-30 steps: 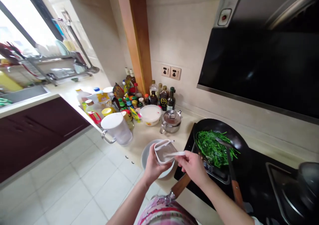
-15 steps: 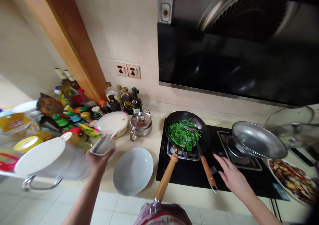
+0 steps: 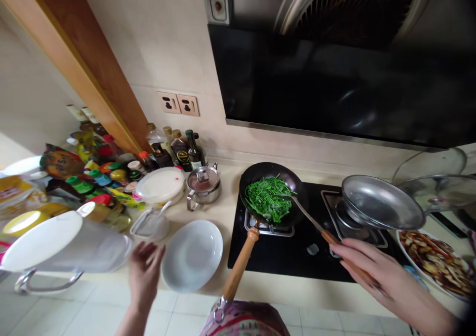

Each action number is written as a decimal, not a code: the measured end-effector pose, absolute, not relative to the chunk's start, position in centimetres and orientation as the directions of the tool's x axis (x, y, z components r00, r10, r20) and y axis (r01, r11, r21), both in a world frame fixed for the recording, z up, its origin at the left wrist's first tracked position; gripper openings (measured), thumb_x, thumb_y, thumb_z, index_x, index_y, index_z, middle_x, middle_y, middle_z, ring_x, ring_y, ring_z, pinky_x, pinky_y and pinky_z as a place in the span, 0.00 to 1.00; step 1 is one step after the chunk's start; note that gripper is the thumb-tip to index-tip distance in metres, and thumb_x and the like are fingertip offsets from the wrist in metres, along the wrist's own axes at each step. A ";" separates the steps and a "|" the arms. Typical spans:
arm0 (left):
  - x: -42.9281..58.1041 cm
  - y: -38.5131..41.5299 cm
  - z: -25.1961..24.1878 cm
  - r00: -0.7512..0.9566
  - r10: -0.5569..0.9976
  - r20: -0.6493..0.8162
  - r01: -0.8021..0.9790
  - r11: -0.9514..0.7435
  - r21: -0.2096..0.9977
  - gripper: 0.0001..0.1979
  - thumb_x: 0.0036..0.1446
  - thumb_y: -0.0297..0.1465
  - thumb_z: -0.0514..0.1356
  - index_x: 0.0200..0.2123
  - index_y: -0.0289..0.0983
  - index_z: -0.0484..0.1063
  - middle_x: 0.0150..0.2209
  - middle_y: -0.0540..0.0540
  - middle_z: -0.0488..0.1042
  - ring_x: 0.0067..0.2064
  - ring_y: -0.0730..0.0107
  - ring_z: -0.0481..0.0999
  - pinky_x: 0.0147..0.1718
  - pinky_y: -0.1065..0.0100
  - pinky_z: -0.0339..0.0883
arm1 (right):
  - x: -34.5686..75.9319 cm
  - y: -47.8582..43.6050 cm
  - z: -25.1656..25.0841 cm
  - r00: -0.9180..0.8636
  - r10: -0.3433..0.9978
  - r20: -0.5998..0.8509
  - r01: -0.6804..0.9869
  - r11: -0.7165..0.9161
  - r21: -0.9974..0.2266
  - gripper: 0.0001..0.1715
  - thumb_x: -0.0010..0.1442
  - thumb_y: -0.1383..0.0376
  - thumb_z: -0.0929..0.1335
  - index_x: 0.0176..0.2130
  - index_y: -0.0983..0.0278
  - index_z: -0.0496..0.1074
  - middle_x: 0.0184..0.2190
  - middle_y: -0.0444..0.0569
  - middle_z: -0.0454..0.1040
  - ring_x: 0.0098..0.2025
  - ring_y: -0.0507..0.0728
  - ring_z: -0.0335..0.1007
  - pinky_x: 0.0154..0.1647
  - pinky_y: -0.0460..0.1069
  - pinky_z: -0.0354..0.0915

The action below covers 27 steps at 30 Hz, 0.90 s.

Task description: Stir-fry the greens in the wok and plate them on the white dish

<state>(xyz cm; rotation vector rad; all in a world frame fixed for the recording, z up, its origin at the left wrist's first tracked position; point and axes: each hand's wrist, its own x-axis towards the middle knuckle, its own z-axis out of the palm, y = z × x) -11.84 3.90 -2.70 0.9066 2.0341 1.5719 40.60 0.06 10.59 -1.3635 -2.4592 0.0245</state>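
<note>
My right hand [image 3: 366,266] is wrapped round the wooden handle of a spatula [image 3: 314,221], whose metal end rests among chopped green vegetables [image 3: 266,195]. These lie in a black wok [image 3: 295,182] on the left burner, its wooden handle [image 3: 241,264] pointing toward me. My left hand [image 3: 143,271] holds nothing; its fingers are loosely bent and apart. Just beyond it stands a small white container [image 3: 150,224] with a spoon-like handle sticking out. A pale bowl [image 3: 192,256] sits on the counter between my left hand and the wok.
A metal pan [image 3: 383,202] rests on the right burner. Beside it is a plate of cooked food [image 3: 435,261]. A lidded steel pot [image 3: 203,185], a covered bowl [image 3: 160,185], bottles [image 3: 182,150] and a white pot [image 3: 89,244] crowd the left. The range hood [image 3: 327,93] hangs above.
My left hand has let go of the small white container and drawn back toward me. My right hand has taken hold of the spatula, whose handle now swings further right.
</note>
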 end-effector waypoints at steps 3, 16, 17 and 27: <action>-4.4 0.7 -1.3 -0.256 0.935 -0.246 -0.055 0.240 0.969 0.25 0.47 0.51 0.64 0.44 0.44 0.69 0.38 0.45 0.76 0.43 0.53 0.78 0.41 0.54 0.74 | 40.9 -1.7 11.5 -0.603 0.768 0.218 0.764 0.634 -0.119 0.35 0.54 0.69 0.65 0.59 0.47 0.66 0.52 0.50 0.73 0.48 0.63 0.75 0.40 0.52 0.75; 3.7 -1.1 -0.9 0.283 0.779 -0.560 -0.099 0.605 0.790 0.40 0.47 0.53 0.64 0.57 0.43 0.51 0.28 0.53 0.71 0.19 0.77 0.67 0.13 0.76 0.52 | 35.3 3.3 8.8 -0.568 0.745 0.349 0.795 0.607 -0.002 0.20 0.57 0.73 0.64 0.48 0.63 0.73 0.41 0.54 0.76 0.40 0.58 0.74 0.43 0.52 0.72; 3.9 -1.2 -0.9 0.278 0.779 -0.562 -0.096 0.605 0.790 0.41 0.47 0.53 0.64 0.57 0.42 0.50 0.28 0.53 0.71 0.19 0.78 0.67 0.13 0.76 0.51 | 34.9 2.5 8.0 -0.612 0.721 0.325 0.774 0.630 0.062 0.22 0.54 0.75 0.65 0.48 0.63 0.73 0.41 0.55 0.76 0.41 0.60 0.74 0.43 0.53 0.72; 4.8 -1.9 -0.7 0.259 0.769 -0.585 -0.083 0.621 0.779 0.46 0.44 0.55 0.64 0.58 0.41 0.46 0.28 0.54 0.70 0.18 0.79 0.66 0.11 0.77 0.48 | 35.8 1.8 8.0 -0.622 0.725 0.297 0.772 0.632 0.074 0.27 0.52 0.77 0.64 0.51 0.62 0.71 0.44 0.55 0.75 0.44 0.59 0.72 0.43 0.51 0.72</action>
